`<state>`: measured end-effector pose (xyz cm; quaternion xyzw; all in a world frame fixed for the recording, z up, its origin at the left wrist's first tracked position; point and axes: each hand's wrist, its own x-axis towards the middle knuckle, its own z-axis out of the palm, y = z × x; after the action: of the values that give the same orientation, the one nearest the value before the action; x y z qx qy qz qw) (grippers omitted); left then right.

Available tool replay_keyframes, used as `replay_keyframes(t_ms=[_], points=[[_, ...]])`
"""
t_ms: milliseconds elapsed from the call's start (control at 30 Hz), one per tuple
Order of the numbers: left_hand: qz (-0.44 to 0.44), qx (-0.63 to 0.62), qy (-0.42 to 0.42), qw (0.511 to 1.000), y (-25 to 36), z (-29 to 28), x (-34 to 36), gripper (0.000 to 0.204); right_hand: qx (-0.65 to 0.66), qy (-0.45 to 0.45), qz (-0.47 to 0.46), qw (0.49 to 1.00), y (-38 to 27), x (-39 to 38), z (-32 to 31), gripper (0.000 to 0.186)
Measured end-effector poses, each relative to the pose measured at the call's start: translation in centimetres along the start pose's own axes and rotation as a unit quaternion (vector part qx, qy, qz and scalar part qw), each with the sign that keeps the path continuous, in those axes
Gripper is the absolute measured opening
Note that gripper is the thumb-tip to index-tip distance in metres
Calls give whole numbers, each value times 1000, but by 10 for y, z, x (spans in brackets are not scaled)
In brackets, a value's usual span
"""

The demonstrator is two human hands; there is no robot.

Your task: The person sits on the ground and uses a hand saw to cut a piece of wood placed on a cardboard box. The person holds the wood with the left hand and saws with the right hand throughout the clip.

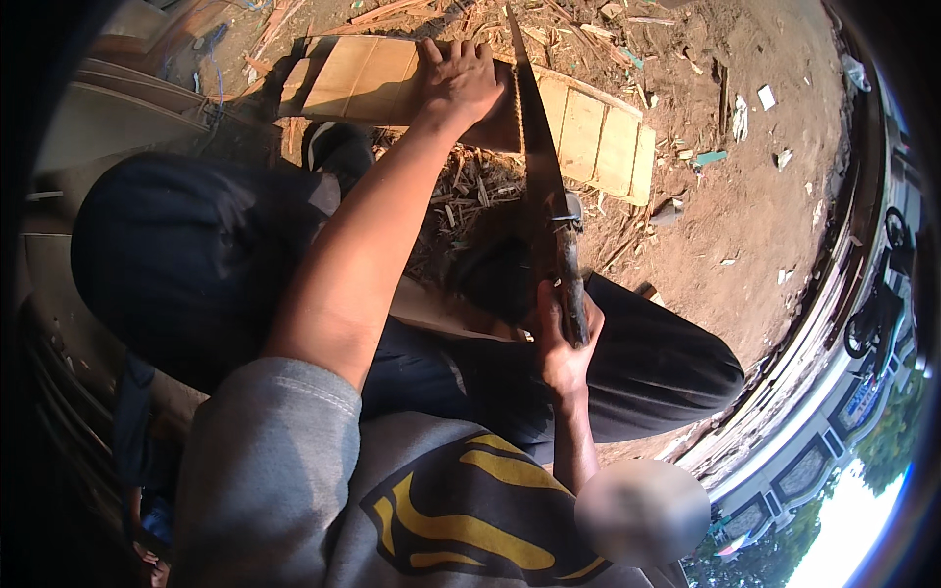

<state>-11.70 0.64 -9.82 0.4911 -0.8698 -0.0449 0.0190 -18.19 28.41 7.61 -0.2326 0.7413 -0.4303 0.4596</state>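
A long pale wooden board (pixel 600 137), marked by several lines across its face, lies slantwise at the far side. My left hand (pixel 463 83) presses on it, fingers bent at its far edge and thumb hidden. Just right of that hand, a handsaw (pixel 541 147) crosses the board, its blade pointing away from me and its toothed edge on the left. How deep the blade sits in the wood I cannot tell. Nearer to me, my right hand (pixel 566 343) is closed around the saw's dark, worn handle, above my bent right leg.
Wood chips and splinters (pixel 475 196) litter the dirt ground (pixel 755 186) around the board. My dark-trousered knees (pixel 186 265) flank the work. Stacked planks (pixel 127 113) stand at the left. Along the right run long timbers (pixel 784 392), with motorcycles (pixel 872 328) and a wall beyond.
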Motion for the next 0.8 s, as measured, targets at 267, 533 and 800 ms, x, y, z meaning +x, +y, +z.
replay_keyframes(t_ms=[267,533,800], points=[[29,419,58,906,-26,43,0,48,37,3,-4,999,-13,69,31,18],[-24,104,-142,984,1,-29,1,63,-26,-6,-38,999,2,3,9,17],[-7,55,-41,998,-5,-11,1,49,-34,-12,46,998,-14,20,6,13]])
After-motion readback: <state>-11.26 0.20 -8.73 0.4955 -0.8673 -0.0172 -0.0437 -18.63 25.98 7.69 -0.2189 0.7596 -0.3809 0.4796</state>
